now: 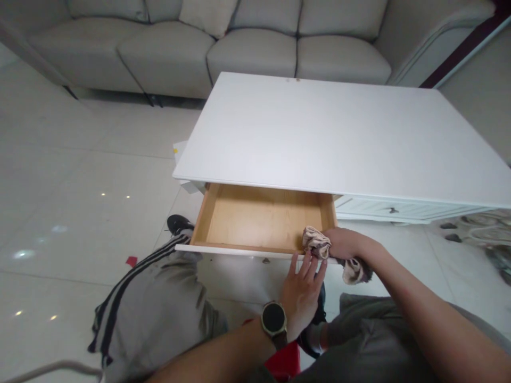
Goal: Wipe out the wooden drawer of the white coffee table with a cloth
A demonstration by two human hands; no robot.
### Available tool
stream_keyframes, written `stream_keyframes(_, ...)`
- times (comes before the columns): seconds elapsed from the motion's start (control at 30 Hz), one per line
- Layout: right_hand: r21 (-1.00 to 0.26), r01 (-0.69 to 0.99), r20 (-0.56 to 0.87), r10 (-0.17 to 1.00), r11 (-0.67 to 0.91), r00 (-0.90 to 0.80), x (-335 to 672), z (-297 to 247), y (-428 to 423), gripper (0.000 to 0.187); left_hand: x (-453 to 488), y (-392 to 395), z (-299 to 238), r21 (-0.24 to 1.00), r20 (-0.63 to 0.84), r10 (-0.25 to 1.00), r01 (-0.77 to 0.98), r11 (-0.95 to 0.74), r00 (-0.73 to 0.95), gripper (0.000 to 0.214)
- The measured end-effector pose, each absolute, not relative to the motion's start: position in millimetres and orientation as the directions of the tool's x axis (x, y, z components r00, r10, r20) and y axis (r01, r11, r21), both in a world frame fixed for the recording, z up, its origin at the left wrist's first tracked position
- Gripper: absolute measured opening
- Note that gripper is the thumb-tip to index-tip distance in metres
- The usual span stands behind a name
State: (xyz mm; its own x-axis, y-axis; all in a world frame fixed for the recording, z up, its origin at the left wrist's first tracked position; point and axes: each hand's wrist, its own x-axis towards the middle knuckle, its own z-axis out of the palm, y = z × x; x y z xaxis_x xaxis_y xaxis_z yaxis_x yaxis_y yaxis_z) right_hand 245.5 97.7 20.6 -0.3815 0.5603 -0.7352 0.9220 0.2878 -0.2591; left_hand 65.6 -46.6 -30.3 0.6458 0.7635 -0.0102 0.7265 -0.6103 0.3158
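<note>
A wooden drawer (pixel 255 218) with a white front is pulled out of the white coffee table (pixel 319 138), and its inside is bare wood. At its front right corner my right hand (pixel 339 243) grips a crumpled beige and brown cloth (pixel 316 242), which bunches over the drawer's rim. Part of the cloth hangs out below my wrist. My left hand (pixel 301 292), with a watch on the wrist, rests its outstretched fingers against the outside of the drawer front, just under the cloth. The fingers of my right hand are largely hidden.
A closed drawer with a small knob (pixel 394 210) is to the right. Behind the table stands a grey sofa (pixel 255 53). Something red (pixel 285 361) is below my left wrist. A red scrap (pixel 131 261) lies on the tiled floor (pixel 64 213).
</note>
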Motion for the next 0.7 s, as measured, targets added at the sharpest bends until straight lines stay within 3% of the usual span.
stream_keyframes(0.17,-0.236,0.888,-0.780,0.468,0.394,-0.415,223,17,108,0.028,68,-57,-45,0.225,0.053,0.824,0.797,-0.561,0.564,0.062)
stream_keyframes(0.4,-0.250,0.818,-0.839,0.306,0.518,-0.450,165,11,124,0.032,68,-63,-48,0.151,0.143,0.803,0.789,-0.595,0.578,0.050)
stream_keyframes(0.57,-0.430,0.767,-0.734,0.310,0.476,-0.604,113,7,133,0.031,67,-61,-53,0.243,0.154,0.797,0.759,-0.604,0.585,0.047)
stream_keyframes(0.7,-0.613,0.692,-0.565,0.401,0.382,-0.721,77,-9,132,0.026,62,-62,-49,0.352,0.052,0.832,0.769,-0.534,0.553,0.046)
